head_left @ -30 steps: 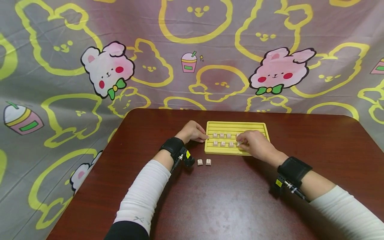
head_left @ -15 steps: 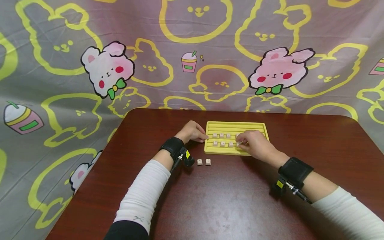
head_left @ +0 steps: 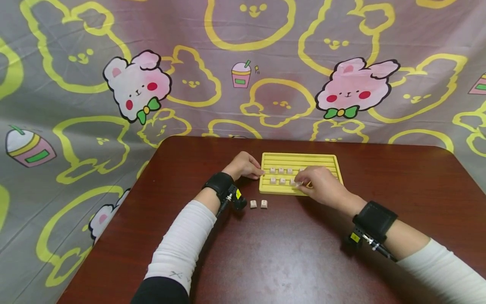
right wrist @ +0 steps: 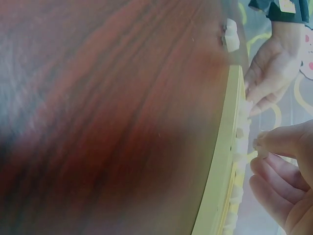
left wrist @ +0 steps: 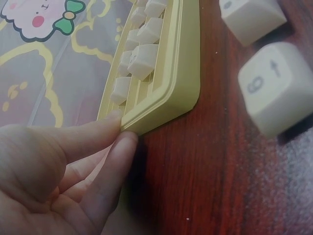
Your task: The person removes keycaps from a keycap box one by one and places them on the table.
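Observation:
A yellow ridged tray (head_left: pixel 281 159) lies on the table, with two rows of white keycaps (head_left: pixel 282 181) standing in its grooves. My left hand (head_left: pixel 244 166) pinches the tray's left edge; in the left wrist view the thumb (left wrist: pixel 93 139) lies on the rim and a finger presses the outer side. Over the front row, my right hand (head_left: pixel 322 183) pinches a small white keycap (right wrist: pixel 261 149) between thumb and fingertips, beside the row's rightmost visible keycap. The hand covers part of the tray's right side and some of the back row.
Two loose keycaps (head_left: pixel 258 204) sit on the dark wooden table (head_left: pixel 265 253) in front of the tray's left corner; one (left wrist: pixel 276 85) shows a 9 and an arrow. A patterned cloth (head_left: pixel 212 42) hangs behind the table.
My right hand has shifted slightly left along the front row, with the keycap in its fingertips. The left hand stays at the tray's edge, and the two loose keycaps have not moved.

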The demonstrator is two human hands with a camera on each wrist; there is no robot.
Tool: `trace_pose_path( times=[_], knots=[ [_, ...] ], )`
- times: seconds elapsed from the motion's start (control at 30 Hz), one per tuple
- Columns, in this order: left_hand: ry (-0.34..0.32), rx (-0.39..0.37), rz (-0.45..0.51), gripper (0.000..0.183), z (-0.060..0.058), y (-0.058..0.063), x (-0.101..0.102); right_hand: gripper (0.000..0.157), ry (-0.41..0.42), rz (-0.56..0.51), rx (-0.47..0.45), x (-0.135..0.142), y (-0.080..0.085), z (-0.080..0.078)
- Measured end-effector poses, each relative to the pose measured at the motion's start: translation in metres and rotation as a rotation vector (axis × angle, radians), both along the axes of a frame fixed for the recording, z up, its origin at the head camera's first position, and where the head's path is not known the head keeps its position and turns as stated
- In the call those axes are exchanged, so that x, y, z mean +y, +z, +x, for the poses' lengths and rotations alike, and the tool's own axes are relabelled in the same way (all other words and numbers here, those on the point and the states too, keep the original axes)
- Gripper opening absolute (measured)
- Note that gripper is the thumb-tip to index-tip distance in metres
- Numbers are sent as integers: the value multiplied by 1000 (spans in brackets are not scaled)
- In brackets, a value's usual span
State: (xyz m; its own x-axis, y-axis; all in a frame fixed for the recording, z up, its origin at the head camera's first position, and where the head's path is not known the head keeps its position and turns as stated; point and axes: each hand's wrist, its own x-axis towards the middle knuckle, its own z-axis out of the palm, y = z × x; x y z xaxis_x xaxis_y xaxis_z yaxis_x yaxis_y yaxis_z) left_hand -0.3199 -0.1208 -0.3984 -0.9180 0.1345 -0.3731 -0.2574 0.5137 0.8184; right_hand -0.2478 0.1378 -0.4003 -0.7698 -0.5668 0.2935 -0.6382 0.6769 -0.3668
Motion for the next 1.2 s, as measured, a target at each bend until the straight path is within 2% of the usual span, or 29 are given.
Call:
trace_pose_path(
  times=[0.37, 0.63, 0.87, 1.2],
  knots=[
    [-2, 5, -7, 24, 2, 0, -1, 13, 42, -14, 13, -11, -3, 11],
    [-1, 2, -5, 24, 3, -1, -2, 15, 58, -5, -20, -21, -6, 17],
    [-9, -4, 1, 25, 4, 0, -2, 11, 61, -12, -69, -29, -10, 22],
    [-11, -9, 13, 25, 3, 0, -4, 7, 91, -14, -60, -38, -14, 25]
  ],
)
